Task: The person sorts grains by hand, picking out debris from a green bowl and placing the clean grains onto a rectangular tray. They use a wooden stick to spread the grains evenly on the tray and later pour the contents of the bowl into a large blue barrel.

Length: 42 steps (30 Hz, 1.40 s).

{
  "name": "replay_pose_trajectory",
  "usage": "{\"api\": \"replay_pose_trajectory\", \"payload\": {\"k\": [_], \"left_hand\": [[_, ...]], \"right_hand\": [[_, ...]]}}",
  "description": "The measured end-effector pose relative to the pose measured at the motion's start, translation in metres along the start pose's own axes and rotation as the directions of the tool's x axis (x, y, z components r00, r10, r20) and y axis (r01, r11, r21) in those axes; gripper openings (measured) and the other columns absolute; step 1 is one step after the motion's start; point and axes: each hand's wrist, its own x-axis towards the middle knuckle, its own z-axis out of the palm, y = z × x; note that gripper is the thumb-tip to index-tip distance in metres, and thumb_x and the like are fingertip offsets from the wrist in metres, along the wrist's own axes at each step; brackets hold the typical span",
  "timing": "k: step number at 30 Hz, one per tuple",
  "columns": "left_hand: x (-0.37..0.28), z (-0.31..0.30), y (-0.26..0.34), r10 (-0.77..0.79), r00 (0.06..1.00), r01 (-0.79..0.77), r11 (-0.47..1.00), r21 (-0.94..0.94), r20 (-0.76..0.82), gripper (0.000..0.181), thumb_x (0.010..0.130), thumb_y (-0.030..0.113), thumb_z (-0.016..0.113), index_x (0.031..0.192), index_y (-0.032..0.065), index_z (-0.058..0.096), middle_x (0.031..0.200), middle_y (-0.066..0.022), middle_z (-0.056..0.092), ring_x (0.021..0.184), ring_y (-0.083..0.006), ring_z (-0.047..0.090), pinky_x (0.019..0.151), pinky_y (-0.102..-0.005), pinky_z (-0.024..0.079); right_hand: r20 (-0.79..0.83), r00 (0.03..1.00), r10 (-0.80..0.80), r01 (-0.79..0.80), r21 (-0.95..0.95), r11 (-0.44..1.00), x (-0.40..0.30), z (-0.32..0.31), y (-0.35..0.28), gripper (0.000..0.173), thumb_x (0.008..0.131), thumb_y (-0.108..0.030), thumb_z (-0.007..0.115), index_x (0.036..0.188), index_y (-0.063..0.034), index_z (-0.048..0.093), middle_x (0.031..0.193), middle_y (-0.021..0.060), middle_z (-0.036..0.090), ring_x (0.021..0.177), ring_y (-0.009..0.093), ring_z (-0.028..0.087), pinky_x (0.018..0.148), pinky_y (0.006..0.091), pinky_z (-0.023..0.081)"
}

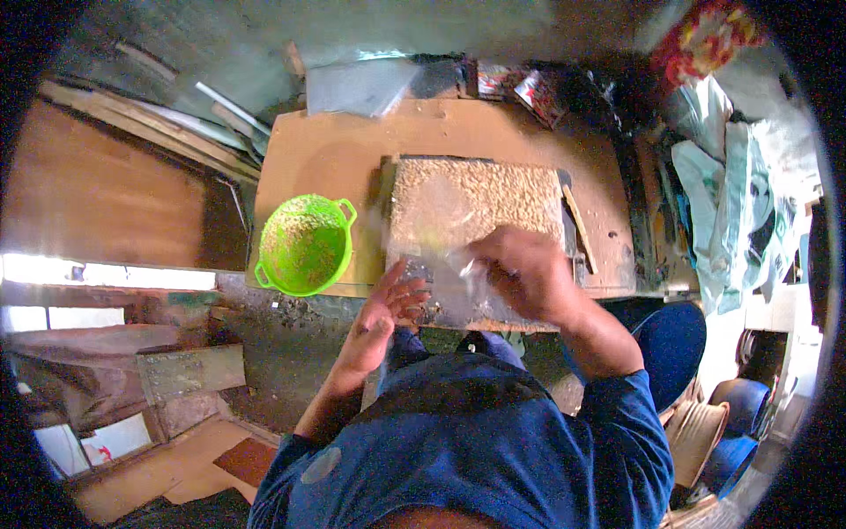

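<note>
A rectangular board point(456, 311) lies on the wooden table before me, its far part covered by a layer of small pale pieces point(489, 192), perhaps grains or pellets. My right hand point(522, 268) is over the board's near right part with bent fingers, gripping a blurred, clear, shiny thing point(466, 264) that I cannot name. At the board's near left edge, my left hand point(386, 317) is held with its fingers apart and nothing in it. A green plastic colander point(307, 254) with two handles stands to the left, with more pale pieces inside.
The wooden table point(330, 142) extends around the board. A thin wooden stick point(580, 231) lies right of it. A translucent sheet point(357, 86) and small printed packets point(538, 98) are at the far edge. Plastic bags point(724, 198) hang at the right, near a dark blue stool seat point(671, 350).
</note>
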Motion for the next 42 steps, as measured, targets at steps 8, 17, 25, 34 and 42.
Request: {"api": "replay_pose_trajectory", "payload": {"k": [8, 17, 25, 34, 42], "left_hand": [[-0.007, 0.052, -0.003, -0.220, 0.974, 0.216, 0.974, -0.066, -0.047, 0.071, 0.097, 0.029, 0.066, 0.153, 0.0024, 0.033, 0.122, -0.0117, 0.062, 0.111, -0.0206, 0.061, 0.095, -0.0347, 0.050], [-0.023, 0.039, -0.016, -0.130, 0.911, 0.107, 0.991, -0.082, -0.392, 0.049, 0.098, 0.019, 0.063, 0.141, 0.0003, 0.047, 0.109, -0.0066, 0.063, 0.097, -0.0154, 0.061, 0.087, -0.0324, 0.052], [-0.003, 0.075, -0.038, 0.162, 0.960, -0.085, 0.945, 0.316, -0.226, 0.139, 0.060, 0.058, 0.092, 0.161, 0.0106, 0.008, 0.150, -0.0116, 0.035, 0.133, -0.0270, 0.044, 0.104, -0.0421, 0.042], [0.024, 0.093, -0.059, 0.182, 0.983, -0.132, 0.722, 0.679, -0.003, 0.097, 0.078, 0.037, 0.085, 0.151, 0.0024, 0.033, 0.149, -0.0204, 0.042, 0.135, -0.0322, 0.047, 0.106, -0.0451, 0.042], [0.043, 0.091, -0.052, 0.252, 0.965, -0.170, 0.800, 0.575, -0.065, 0.031, 0.091, -0.001, 0.062, 0.121, 0.0032, 0.066, 0.110, -0.0096, 0.074, 0.104, -0.0166, 0.068, 0.090, -0.0338, 0.054]], "right_hand": [[0.054, 0.987, 0.151, -0.160, 0.290, 0.943, -0.089, 0.060, -0.034, 0.025, 0.086, -0.017, 0.077, 0.108, -0.0078, 0.069, 0.087, 0.0126, 0.068, 0.078, 0.032, 0.068, 0.069, 0.0431, 0.055], [0.033, 0.990, 0.136, -0.140, 0.192, 0.971, -0.132, 0.045, -0.009, 0.031, 0.084, -0.004, 0.071, 0.115, -0.0071, 0.069, 0.097, 0.0132, 0.068, 0.089, 0.034, 0.067, 0.078, 0.0432, 0.056], [-0.306, 0.936, 0.175, -0.194, -0.031, 0.980, -0.124, 0.007, -0.010, 0.026, 0.078, 0.002, 0.076, 0.103, -0.0036, 0.067, 0.087, 0.0135, 0.066, 0.073, 0.030, 0.065, 0.061, 0.0387, 0.054], [-0.224, 0.971, 0.085, -0.136, -0.223, 0.965, -0.114, -0.012, -0.015, 0.026, 0.077, 0.002, 0.077, 0.101, -0.0067, 0.071, 0.074, 0.0079, 0.064, 0.056, 0.023, 0.060, 0.049, 0.0364, 0.048], [-0.373, 0.907, 0.193, -0.268, -0.159, 0.950, -0.116, -0.035, -0.016, 0.018, 0.080, 0.003, 0.076, 0.097, -0.0026, 0.072, 0.075, 0.0101, 0.064, 0.061, 0.020, 0.061, 0.054, 0.0316, 0.047]]}}
